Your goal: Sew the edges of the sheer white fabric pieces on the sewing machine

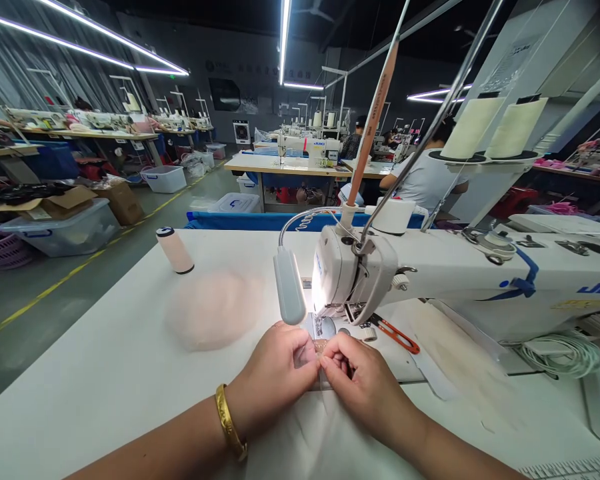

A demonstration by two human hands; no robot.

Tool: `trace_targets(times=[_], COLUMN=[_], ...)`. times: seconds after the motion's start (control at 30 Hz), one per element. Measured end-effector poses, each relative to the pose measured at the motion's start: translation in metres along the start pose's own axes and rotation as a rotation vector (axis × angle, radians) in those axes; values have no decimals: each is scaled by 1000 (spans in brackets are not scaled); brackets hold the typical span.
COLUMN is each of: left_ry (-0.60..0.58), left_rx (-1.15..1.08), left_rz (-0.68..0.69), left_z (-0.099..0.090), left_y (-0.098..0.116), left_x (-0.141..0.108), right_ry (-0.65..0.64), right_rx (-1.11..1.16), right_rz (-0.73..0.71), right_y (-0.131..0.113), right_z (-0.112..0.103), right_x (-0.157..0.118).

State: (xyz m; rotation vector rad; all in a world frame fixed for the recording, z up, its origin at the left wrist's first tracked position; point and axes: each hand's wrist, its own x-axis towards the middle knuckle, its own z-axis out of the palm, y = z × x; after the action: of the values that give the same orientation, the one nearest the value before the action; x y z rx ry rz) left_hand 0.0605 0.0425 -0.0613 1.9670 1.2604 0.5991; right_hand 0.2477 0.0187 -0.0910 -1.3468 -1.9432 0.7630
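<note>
My left hand (pixel 287 363), with a gold bangle (pixel 229 421) at its wrist, is closed in a pinch in front of the sewing machine's needle area. Close beside it, my right hand (pixel 355 373) is pinched too, and the fingertips of both nearly meet. Between them is a small piece of beige fabric (pixel 321 345), mostly hidden by the fingers. Thin pale cloth hangs below the hands. Just beyond stands the white sewing machine (pixel 353 267), with its lamp (pixel 289 287) lit to the left of the needle.
Orange thread snips (pixel 397 335) lie right of the needle. A pink thread spool (pixel 175 251) stands at the table's back left, near a blurred beige fabric pile (pixel 215 310). More beige fabric (pixel 460 360) lies at the right. A person in a white shirt (pixel 420 177) sits beyond.
</note>
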Motion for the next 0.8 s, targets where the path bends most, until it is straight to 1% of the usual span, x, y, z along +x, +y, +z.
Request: trace_targets(times=[0.1,0.2,0.27,0.3,0.37,0.43,0.5,0.6,0.8], left_ry=[53,164,252,275,265,214,192,195,145], left_rx=[238,359,435,479,545,551,528,516,512], left_rz=[70,152,253,328,477,561,563,554,534], left_z=[5,8,10,11,13,15,14,12,8], left_y=[-4,-7,-9,-10,-13,-17,-20,-23,-21], left_x=[2,1,0,0,-1,-1,-2,-4,-3], right_ry=[33,52,69,79,98,98,80,56,85], right_rx=[-142,-240,-258,-259,-259,-262,-284,-359,-452], right_rz=[-31,-31,-16,-14,-24,-53,-97,-185,-278], right_y=[3,6,7,7,7,8,10,14,17], right_z=[5,9,10,10,9,8,7,5,0], right_x=[3,4,4,4,4,3,2,-1,-3])
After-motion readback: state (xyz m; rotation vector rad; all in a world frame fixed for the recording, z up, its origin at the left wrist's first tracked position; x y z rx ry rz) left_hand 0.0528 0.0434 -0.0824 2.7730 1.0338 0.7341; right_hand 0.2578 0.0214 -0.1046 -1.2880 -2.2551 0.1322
